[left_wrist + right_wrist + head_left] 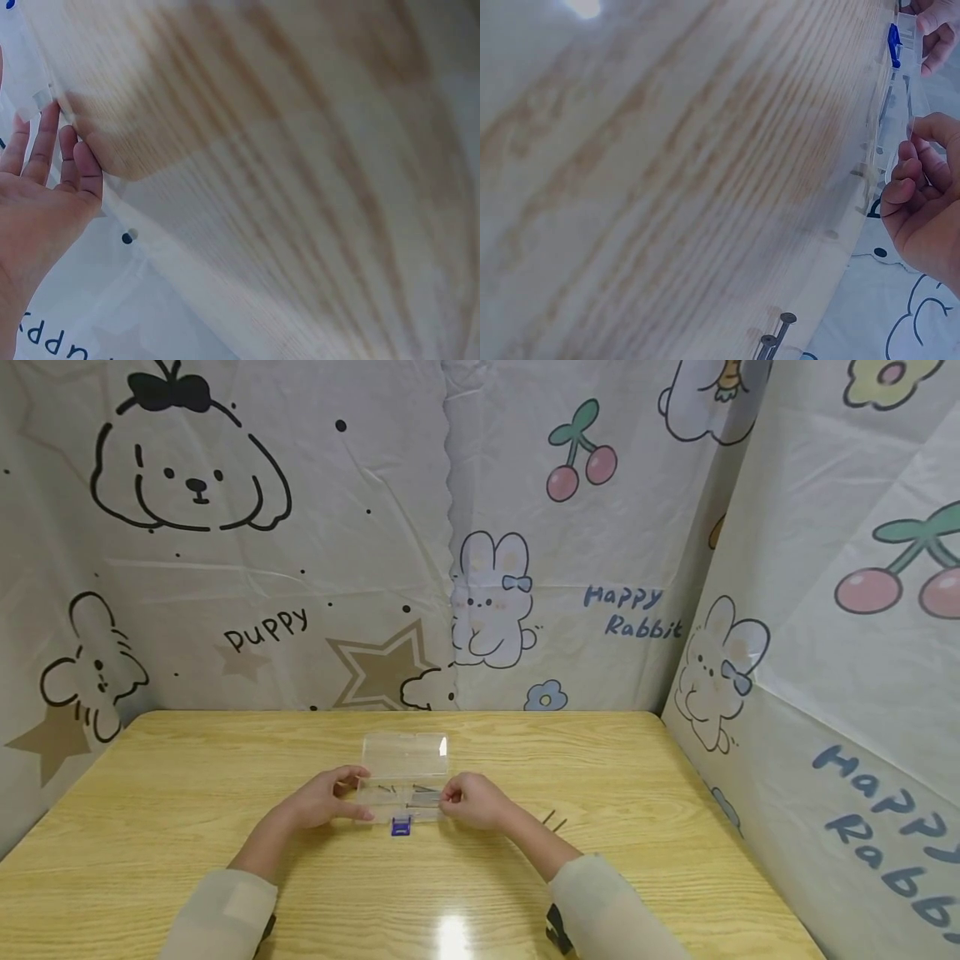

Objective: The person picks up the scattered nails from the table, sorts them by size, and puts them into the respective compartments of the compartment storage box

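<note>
A clear plastic box [362, 789] with a blue latch [401, 827] lies on the table, its clear lid [405, 755] swung back. Thin dark nails [386, 788] rest in its left part, and more metal nails [425, 789] are in the right part. My left hand [330, 797] holds the box by its left side, thumb at the front corner and fingers at the back; in the left wrist view the fingertips [54, 109] meet its edge. At the right end, my right hand [472, 800] pinches a nail low over the box, mostly hidden behind the fingertips.
Two loose nails [555, 820] lie on the wooden table [600, 760] by the right forearm; their flat heads [786, 319] show in the right wrist view. A printed cloth [375, 543] hangs behind the table and along its right side.
</note>
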The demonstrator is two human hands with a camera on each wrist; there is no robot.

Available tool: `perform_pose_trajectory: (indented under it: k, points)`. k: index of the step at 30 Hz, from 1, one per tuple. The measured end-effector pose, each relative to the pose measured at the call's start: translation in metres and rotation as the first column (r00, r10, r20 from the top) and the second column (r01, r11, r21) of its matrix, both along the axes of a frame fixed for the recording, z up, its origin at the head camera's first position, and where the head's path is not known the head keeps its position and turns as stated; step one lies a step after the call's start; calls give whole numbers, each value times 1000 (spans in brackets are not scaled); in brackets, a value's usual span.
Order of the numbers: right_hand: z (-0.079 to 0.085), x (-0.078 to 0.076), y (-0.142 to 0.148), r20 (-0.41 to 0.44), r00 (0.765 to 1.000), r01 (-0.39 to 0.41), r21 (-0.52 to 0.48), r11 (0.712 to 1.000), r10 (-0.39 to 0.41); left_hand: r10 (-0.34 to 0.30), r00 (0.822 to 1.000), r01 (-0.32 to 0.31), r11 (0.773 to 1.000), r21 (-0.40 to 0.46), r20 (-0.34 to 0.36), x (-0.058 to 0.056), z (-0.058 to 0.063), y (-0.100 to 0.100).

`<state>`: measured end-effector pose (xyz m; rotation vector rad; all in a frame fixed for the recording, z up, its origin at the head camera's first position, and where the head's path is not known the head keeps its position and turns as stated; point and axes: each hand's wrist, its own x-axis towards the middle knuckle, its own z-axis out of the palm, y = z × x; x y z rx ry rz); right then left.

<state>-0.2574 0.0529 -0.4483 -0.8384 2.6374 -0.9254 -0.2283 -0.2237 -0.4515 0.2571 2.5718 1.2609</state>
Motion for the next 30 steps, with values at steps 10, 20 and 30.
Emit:
perform_pose_trajectory:
  k: [10, 20, 30]
  points:
    - [4, 2, -1, 15, 999, 28, 29, 999, -29, -4, 1000, 4, 1000, 5, -7, 2, 1, -1]
    - [19, 1, 11, -5, 1000, 28, 45, 999, -28, -1, 1000, 1, 1000, -3, -10, 0, 0, -1]
    - [23, -3, 42, -26, 999, 48, 47, 998, -46, -3, 1000, 3, 1000, -1, -10, 0, -1, -2]
